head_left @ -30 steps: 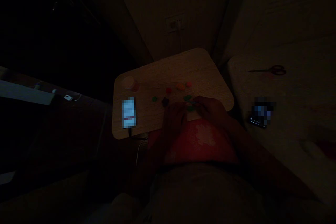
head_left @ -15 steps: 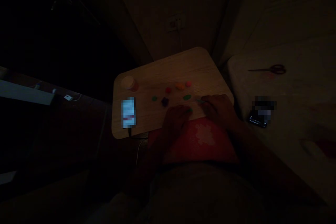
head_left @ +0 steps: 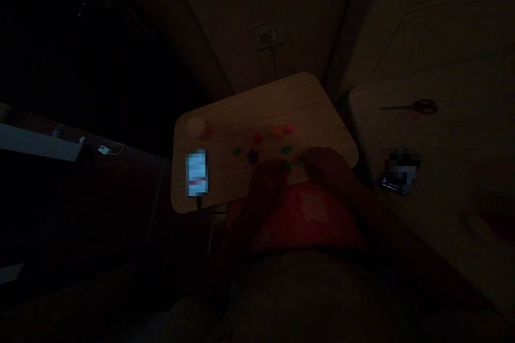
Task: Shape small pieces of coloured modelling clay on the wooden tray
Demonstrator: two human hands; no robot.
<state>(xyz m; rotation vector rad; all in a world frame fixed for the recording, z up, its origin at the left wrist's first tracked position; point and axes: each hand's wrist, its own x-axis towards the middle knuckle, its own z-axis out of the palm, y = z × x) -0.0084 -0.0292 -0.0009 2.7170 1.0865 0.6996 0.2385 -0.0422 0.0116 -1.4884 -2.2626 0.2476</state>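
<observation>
The room is very dark. My left hand (head_left: 269, 176) rests on the near edge of a small wooden table (head_left: 257, 107), fingers curled round a small green lump (head_left: 285, 165). My right hand (head_left: 324, 165) lies just right of it, closed, with a thin light tool tip (head_left: 300, 161) showing at its fingertips. Small coloured lumps lie beyond the hands: another green lump (head_left: 287, 149), a dark purple one (head_left: 252, 156), a small green one (head_left: 237, 151), a red one (head_left: 258, 138), an orange one (head_left: 276, 132) and a pink one (head_left: 288, 128).
A lit phone (head_left: 197, 172) with a cable lies at the table's left front. A small round tub (head_left: 198, 127) stands at the left back. Scissors (head_left: 418, 106) and a dark device (head_left: 398, 177) lie on the pale surface to the right. A red cloth (head_left: 301, 214) covers my lap.
My right hand drew out to the right, then came back in beside the left hand. The left hand stayed at the table's near edge with the green lump.
</observation>
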